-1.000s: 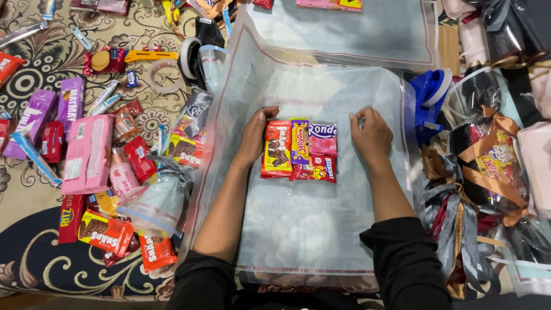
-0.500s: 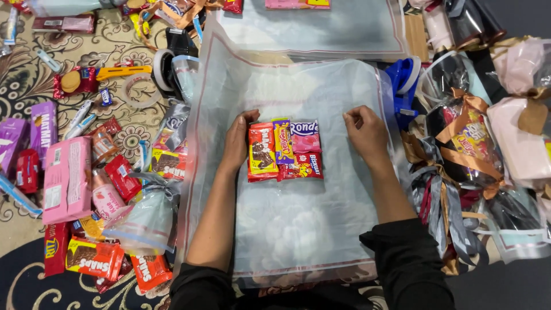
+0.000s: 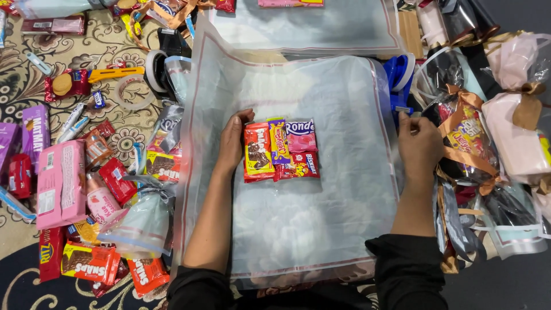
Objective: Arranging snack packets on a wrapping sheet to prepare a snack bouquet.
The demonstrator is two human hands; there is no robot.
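Note:
A small cluster of snack packets (image 3: 280, 150) in red, yellow and pink wrappers lies in the middle of a large clear plastic sheet (image 3: 321, 229) spread on the floor. My left hand (image 3: 232, 141) rests flat against the cluster's left side, touching the red packet. My right hand (image 3: 419, 143) is at the sheet's right edge, fingers bent, just below a blue tape dispenser (image 3: 399, 77). It is empty as far as I can tell.
Loose snack packs cover the patterned carpet on the left: a pink box (image 3: 60, 181), red packets (image 3: 89, 263), purple packs (image 3: 34, 129), tape rolls (image 3: 155, 70). Wrapped, ribbon-tied gift bundles (image 3: 505, 143) crowd the right. A second clear sheet (image 3: 310, 26) lies at the top.
My right hand has left the snack cluster and moved right to the sheet's edge near the blue dispenser. My left hand stays by the packets.

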